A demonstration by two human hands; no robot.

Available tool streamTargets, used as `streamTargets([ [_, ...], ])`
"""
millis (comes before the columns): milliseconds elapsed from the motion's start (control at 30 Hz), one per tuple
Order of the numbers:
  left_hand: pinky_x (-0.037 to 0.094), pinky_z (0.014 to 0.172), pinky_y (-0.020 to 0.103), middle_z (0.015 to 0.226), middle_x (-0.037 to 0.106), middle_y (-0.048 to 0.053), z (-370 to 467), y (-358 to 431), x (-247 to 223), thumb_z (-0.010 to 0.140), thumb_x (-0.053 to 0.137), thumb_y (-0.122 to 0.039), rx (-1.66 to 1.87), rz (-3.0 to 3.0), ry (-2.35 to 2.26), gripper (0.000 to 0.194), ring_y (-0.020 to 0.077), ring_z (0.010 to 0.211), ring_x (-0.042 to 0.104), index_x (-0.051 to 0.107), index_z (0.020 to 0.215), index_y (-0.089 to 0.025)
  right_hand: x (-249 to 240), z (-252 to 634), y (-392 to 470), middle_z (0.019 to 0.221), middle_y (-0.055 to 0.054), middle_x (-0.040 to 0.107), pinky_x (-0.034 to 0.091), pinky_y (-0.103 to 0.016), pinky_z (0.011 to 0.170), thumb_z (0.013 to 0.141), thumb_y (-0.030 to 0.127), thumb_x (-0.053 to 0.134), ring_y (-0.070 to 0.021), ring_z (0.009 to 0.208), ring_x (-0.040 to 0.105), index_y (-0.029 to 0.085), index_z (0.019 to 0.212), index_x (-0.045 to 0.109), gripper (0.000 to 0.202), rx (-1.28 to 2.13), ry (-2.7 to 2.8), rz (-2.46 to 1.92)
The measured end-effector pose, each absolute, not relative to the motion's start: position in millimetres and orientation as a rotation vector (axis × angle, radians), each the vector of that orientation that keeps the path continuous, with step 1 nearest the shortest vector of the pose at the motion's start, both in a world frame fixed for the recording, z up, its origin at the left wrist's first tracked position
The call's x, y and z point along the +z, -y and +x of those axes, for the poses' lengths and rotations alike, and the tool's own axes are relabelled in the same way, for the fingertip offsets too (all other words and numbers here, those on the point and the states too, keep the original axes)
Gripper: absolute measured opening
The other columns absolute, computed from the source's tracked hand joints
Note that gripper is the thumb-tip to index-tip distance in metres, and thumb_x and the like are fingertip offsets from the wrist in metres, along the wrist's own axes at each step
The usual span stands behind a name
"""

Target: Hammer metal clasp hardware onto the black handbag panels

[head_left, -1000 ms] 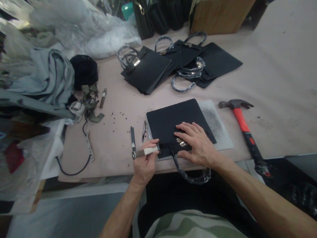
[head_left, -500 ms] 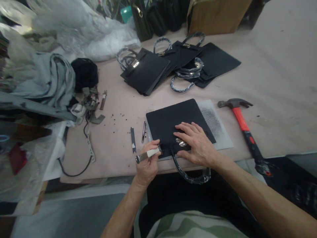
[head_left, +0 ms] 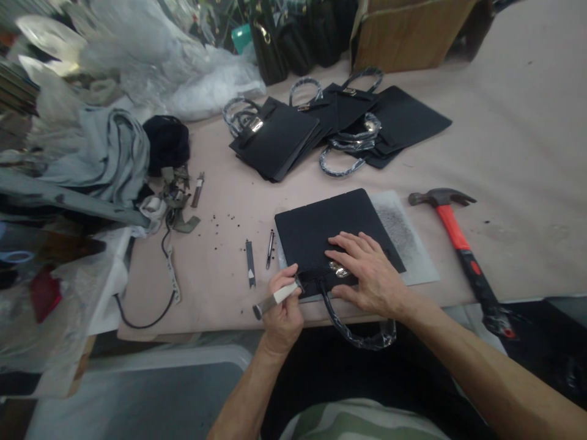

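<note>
A flat black bag panel (head_left: 328, 223) lies in front of me, with a plastic-wrapped handle (head_left: 362, 339) hanging past the table's near edge. My left hand (head_left: 285, 308) is closed around a metal punch (head_left: 275, 300) with a white-wrapped middle. The punch is tilted, its tip at the panel's near left corner; whether it touches is unclear. My right hand (head_left: 369, 272) rests open on the panel, fingers spread, beside a shiny metal clasp (head_left: 339, 269). Beneath the panel, a whitish board (head_left: 403, 241) with a dark speckled patch sticks out to the right.
A claw hammer (head_left: 458, 238) with a red-and-black grip lies right. Two slim tools, a flat one (head_left: 250, 263) and a rod-like one (head_left: 270, 249), lie left near small black bits. Black bag panels (head_left: 279, 137) are stacked behind. A cardboard box (head_left: 408, 36) and plastic wrapping (head_left: 183, 73) stand farther back.
The whole view has shifted slightly. The punch's rear end has dipped a little toward me in my left hand. My right hand stays flat on the panel.
</note>
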State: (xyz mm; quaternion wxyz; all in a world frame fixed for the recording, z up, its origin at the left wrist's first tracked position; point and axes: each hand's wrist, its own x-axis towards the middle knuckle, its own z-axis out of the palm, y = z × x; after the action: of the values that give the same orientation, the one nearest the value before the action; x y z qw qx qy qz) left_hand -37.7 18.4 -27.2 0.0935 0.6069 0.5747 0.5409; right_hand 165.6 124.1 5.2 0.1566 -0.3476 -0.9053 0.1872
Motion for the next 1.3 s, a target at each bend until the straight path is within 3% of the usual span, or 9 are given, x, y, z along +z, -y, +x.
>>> streamTargets([
  [333,0.060,0.093,0.044,0.109,0.071,0.010,-52,-35,-16,0.098,0.053,-0.017,1.470,1.941,-1.594,0.009,0.0225,0.106,0.071,0.058,0.105,-0.020,7,166,-124,0.148,-0.014,0.054,0.025,-0.060,0.119,0.078,0.042,0.075,-0.0365,0.142,0.043,0.021,0.131,0.063,0.058,0.554,2.574,-1.001],
  [667,0.058,0.096,0.043,0.106,0.071,0.009,-46,-39,-11,0.095,0.053,-0.012,1.427,1.952,-1.599,0.013,0.0224,0.105,0.070,0.059,0.103,-0.021,2,166,-122,0.146,-0.014,0.056,0.025,-0.061,0.119,0.081,0.045,0.072,-0.0369,0.141,0.043,0.021,0.129,0.064,0.055,0.581,2.538,-0.975],
  [800,0.059,0.093,0.041,0.105,0.071,0.009,-44,-41,-5,0.093,0.054,-0.012,1.394,1.974,-1.592,0.012,0.0217,0.103,0.070,0.060,0.101,-0.020,9,174,-124,0.137,-0.014,0.062,0.038,-0.056,0.113,0.091,0.044,0.062,-0.0319,0.132,0.054,0.021,0.127,0.063,0.043,0.687,2.296,-0.949],
  [900,0.060,0.092,0.039,0.105,0.072,0.009,-45,-42,-4,0.092,0.055,-0.013,1.408,1.947,-1.601,0.011,0.0215,0.102,0.071,0.060,0.098,-0.020,18,203,-129,0.124,-0.014,0.067,0.048,-0.049,0.105,0.094,0.038,0.057,-0.0297,0.120,0.061,0.021,0.119,0.065,0.031,0.501,2.065,-1.192],
  [1000,0.060,0.091,0.038,0.105,0.073,0.009,-46,-42,-5,0.090,0.057,-0.013,1.411,1.919,-1.601,0.011,0.0217,0.101,0.072,0.062,0.098,-0.020,15,254,-136,0.118,-0.020,0.065,0.047,-0.056,0.101,0.092,0.042,0.057,-0.0379,0.117,0.059,0.018,0.113,0.066,0.033,0.154,1.978,-1.590],
  [1100,0.061,0.091,0.038,0.106,0.073,0.009,-46,-42,-8,0.089,0.058,-0.012,1.418,1.910,-1.581,0.013,0.0219,0.101,0.072,0.063,0.098,-0.019,4,302,-142,0.096,-0.024,0.064,0.050,-0.056,0.078,0.086,0.050,0.061,-0.0434,0.097,0.064,0.016,0.099,0.068,0.037,0.086,1.983,-1.965],
  [1200,0.061,0.091,0.037,0.105,0.073,0.009,-46,-41,-9,0.088,0.058,-0.011,1.433,1.922,-1.576,0.015,0.0212,0.100,0.072,0.063,0.099,-0.019,-2,323,-149,0.073,-0.013,0.057,0.048,-0.049,0.066,0.081,0.045,0.068,-0.0355,0.075,0.063,0.022,0.080,0.062,0.024,0.288,1.867,-2.112],
  [1300,0.060,0.091,0.035,0.104,0.073,0.009,-46,-41,-10,0.088,0.057,-0.009,1.436,1.939,-1.577,0.017,0.0204,0.100,0.072,0.063,0.101,-0.018,6,317,-156,0.060,-0.002,0.045,0.045,-0.036,0.057,0.070,0.024,0.073,-0.0222,0.061,0.053,0.025,0.071,0.050,0.024,0.948,1.416,-2.152],
])
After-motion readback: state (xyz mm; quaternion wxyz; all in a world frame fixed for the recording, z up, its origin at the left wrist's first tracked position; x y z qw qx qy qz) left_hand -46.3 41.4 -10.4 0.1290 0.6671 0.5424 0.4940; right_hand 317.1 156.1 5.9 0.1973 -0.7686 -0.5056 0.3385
